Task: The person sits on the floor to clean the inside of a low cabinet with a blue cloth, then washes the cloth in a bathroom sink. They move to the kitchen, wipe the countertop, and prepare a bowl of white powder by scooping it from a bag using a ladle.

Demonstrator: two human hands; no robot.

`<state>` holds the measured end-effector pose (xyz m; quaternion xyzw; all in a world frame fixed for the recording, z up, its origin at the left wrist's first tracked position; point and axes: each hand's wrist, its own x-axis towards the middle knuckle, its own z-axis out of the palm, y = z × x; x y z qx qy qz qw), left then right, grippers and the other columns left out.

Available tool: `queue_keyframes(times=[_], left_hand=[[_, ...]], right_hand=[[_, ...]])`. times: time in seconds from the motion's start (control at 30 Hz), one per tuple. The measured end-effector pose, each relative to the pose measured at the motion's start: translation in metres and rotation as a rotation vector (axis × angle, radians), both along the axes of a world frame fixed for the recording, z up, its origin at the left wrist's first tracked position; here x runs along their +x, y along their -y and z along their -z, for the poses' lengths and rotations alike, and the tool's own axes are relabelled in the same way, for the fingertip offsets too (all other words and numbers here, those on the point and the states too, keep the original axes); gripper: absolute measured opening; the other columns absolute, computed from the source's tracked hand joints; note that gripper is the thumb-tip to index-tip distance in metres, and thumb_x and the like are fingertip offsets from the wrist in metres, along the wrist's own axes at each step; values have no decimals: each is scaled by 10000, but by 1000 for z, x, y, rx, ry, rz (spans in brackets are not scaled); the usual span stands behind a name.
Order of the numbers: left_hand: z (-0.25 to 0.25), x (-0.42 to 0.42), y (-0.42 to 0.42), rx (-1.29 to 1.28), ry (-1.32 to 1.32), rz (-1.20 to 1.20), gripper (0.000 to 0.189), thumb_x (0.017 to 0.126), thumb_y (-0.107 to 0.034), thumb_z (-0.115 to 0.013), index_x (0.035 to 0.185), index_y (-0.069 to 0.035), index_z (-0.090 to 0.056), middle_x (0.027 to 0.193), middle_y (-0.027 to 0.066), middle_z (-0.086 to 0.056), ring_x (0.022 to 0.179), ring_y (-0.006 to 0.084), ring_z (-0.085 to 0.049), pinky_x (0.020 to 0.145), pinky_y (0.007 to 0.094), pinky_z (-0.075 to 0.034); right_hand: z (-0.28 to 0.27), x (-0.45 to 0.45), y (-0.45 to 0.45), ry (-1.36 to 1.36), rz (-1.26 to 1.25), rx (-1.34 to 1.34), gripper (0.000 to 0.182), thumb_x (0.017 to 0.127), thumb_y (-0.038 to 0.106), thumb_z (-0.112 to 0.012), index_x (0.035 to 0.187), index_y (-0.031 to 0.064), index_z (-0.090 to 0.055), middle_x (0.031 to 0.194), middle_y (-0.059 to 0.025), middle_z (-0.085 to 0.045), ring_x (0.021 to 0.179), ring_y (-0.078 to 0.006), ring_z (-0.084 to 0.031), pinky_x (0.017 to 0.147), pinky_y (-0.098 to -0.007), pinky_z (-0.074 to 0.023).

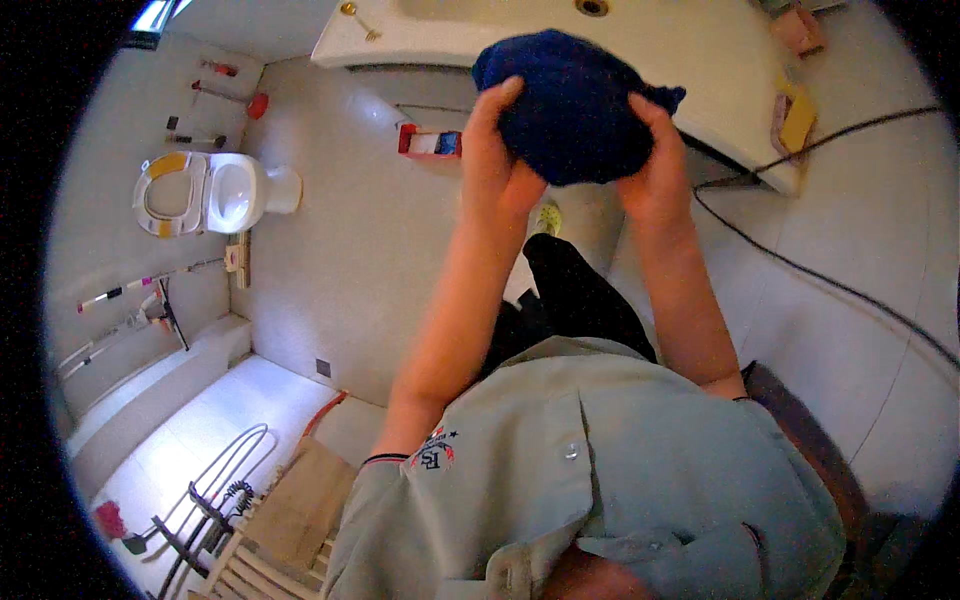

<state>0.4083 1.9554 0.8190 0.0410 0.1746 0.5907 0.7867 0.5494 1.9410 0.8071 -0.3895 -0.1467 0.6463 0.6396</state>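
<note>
Both my hands grip a bunched dark blue cloth (570, 112) in front of me. My left hand (496, 150) holds its left side, thumb on top. On the opposite side, my right hand (658, 154) has its thumb pressed near a twisted corner that sticks out. Fingers of both hands are partly hidden beneath the fabric. The cloth hangs in front of the cream washbasin counter (720, 97) and covers part of its front edge. A round drain (592, 7) shows at the top of the view.
A red box (429, 142) is beyond my left hand. A yellow item (796, 124) lies at the counter's right end, near a black cable (810, 262). Left stands a toilet (236, 196) with its seat raised. A wooden slatted piece (259, 562) with a brown towel (304, 499) is lower left.
</note>
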Motion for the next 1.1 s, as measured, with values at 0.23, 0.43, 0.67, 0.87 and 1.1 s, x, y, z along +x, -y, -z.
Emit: queue_keyframes(times=[0.23, 0.43, 0.67, 0.87, 1.1], left_hand=[[29, 36, -183, -13, 134, 166, 283, 780, -97, -522, 1041, 1, -570, 1057, 154, -610, 994, 330, -577, 916, 468, -446], [48, 78, -261, -193, -197, 311, 311, 734, -70, -546, 1032, 15, -566, 1047, 176, -607, 964, 350, -585, 896, 474, -466], [110, 96, -308, -238, -117, 542, 346, 725, -51, -547, 1066, 10, -539, 1049, 189, -600, 959, 367, -584, 861, 490, -483], [136, 82, -310, -389, -5, 597, 356, 758, -92, -507, 1097, 14, -523, 1085, 202, -584, 970, 382, -578, 878, 507, -467], [148, 107, -306, -335, 176, 708, 404, 759, -125, -504, 1142, 6, -510, 1109, 199, -575, 1020, 378, -553, 910, 511, -436]], right_hand=[[-2, 92, -171, 1015, 192, 303, 369, 872, 289, -553, 1155, 53, -527, 1131, -119, -575, 1063, -256, -527, 943, -332, -386], [-78, 130, -330, 1984, 338, 663, 451, 851, 232, -576, 1249, 46, -473, 1278, -174, -466, 1185, -329, -429, 999, -405, -345], [-92, 121, -450, 2137, -372, 484, 379, 886, 239, -512, 1237, 98, -489, 1262, -169, -475, 1169, -325, -438, 991, -393, -357], [-51, 99, -451, 2404, 55, 1108, 247, 908, 269, -454, 985, 59, -559, 971, -153, -599, 879, -348, -570, 815, -395, -456], [-101, 130, -449, 2090, -222, 540, 330, 911, 319, -456, 1082, 48, -535, 1008, -177, -588, 889, -354, -564, 816, -396, -451]])
